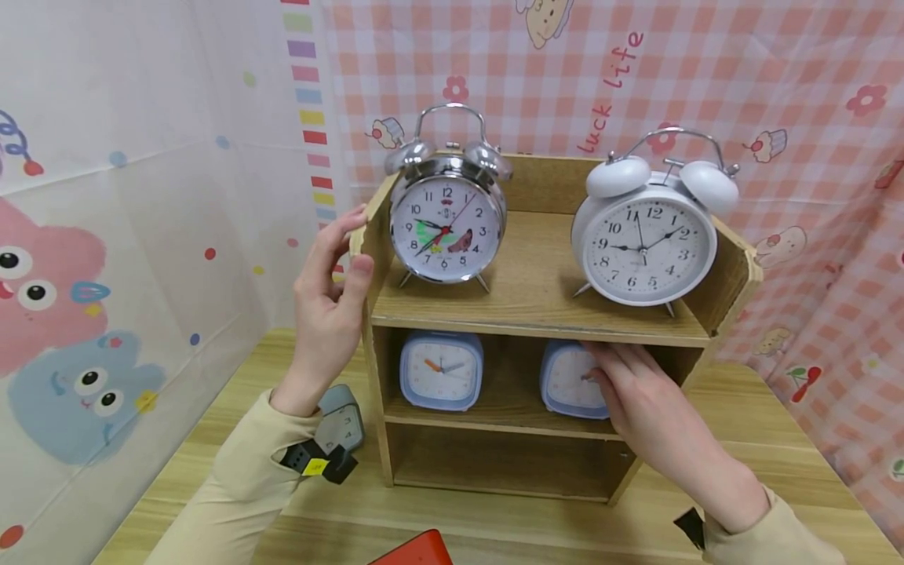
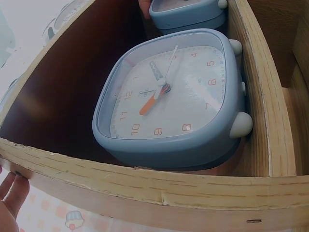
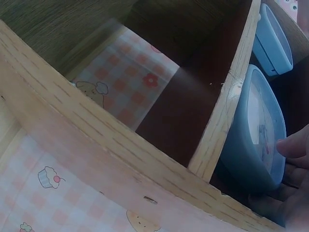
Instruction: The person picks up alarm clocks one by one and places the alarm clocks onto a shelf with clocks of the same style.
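My left hand (image 1: pixel 325 298) grips the upper left side panel of a small wooden shelf (image 1: pixel 540 332), thumb at the front and fingers behind. On the middle tier, my right hand (image 1: pixel 653 412) holds the right-hand blue alarm clock (image 1: pixel 567 380) at its right side. In the right wrist view the thumb touches the face of this clock (image 3: pixel 264 128), and other fingers go around its edge. A matching blue alarm clock (image 1: pixel 441 373) stands upright at the left of the same tier. Its orange hour hand shows in the left wrist view on the clock's face (image 2: pixel 186 96).
On the top tier stand a silver twin-bell alarm clock (image 1: pixel 448 235) and a white one (image 1: pixel 644 243). A grey-blue clock (image 1: pixel 340 420) is on the table (image 1: pixel 537 530), left of the shelf. Part of a red object (image 1: pixel 417 551) shows at the front edge. Patterned cloth (image 1: pixel 706 71) hangs behind.
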A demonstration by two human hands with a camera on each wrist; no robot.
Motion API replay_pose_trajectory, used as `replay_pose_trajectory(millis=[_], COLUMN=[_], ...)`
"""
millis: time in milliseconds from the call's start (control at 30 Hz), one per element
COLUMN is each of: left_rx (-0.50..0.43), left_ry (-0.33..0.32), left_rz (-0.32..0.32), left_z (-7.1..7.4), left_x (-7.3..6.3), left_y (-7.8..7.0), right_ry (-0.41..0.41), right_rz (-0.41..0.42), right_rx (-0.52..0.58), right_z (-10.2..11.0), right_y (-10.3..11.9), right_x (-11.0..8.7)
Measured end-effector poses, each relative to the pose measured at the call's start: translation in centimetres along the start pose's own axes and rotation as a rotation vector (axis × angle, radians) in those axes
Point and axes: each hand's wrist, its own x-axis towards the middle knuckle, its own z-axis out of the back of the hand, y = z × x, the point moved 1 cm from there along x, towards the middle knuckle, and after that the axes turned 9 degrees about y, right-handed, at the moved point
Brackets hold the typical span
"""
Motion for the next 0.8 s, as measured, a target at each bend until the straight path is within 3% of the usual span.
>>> replay_pose_trajectory(millis=[233,533,633,800], left_rx=[-0.005,0.056,0.070,0.097], left_ry=[0.002,0.104,0.124,0.125], left_rz=[0.002,0.071,0.106,0.104], left_z=[0.1,1.3,1.8,2.9], left_x=[-0.1,-0.3,-0.6,-1.7], left_y=[0.0,-0.2,-0.4,-0.6], right_ry=[-0.016,-0.052,-0.091,-0.198], right_rz=[0.006,0.044,0.086,0.186], right_rx=[0.001,0.036,0.067,0.104], right_z=[-0.1,0.9,1.6,3.1], right_y=[0.0,1.0,1.7,2.8], right_x=[-0.2,-0.8,-1.2,-1.4])
